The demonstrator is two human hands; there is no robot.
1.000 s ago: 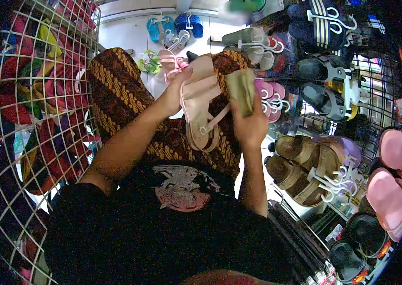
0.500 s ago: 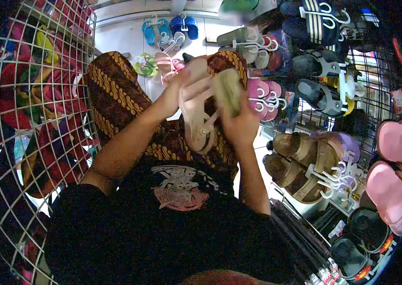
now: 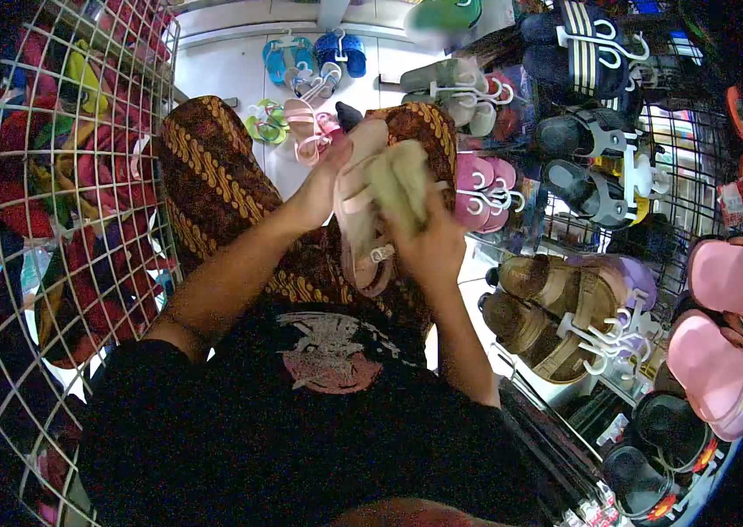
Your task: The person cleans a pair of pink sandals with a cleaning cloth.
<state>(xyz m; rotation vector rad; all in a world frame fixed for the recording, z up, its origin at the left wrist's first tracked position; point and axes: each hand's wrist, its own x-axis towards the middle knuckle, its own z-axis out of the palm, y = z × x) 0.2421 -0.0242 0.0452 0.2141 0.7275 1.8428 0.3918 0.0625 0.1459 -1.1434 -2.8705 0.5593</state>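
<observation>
A beige strappy sandal (image 3: 358,246) is held over my lap, its toe pointing away from me and a buckle near its heel strap. My left hand (image 3: 326,186) grips it along its left edge. Bunched in my right hand (image 3: 431,248) is a pale yellow-green cloth (image 3: 402,183), which lies over the right side of the sandal's straps. The cloth covers part of the sandal, and my right fingertips are mostly hidden behind it.
To the left stands a wire grid (image 3: 116,189) with colourful items behind it. Small sandals, including a pink pair (image 3: 304,132), lie on the white floor ahead. On the right hang brown sandals (image 3: 543,307), pink slippers (image 3: 714,364) and black-and-grey sandals (image 3: 578,189).
My right hand has moved the cloth left and slightly down, from beside the sandal onto its straps. The sandal is slightly lower, with my left hand still gripping it.
</observation>
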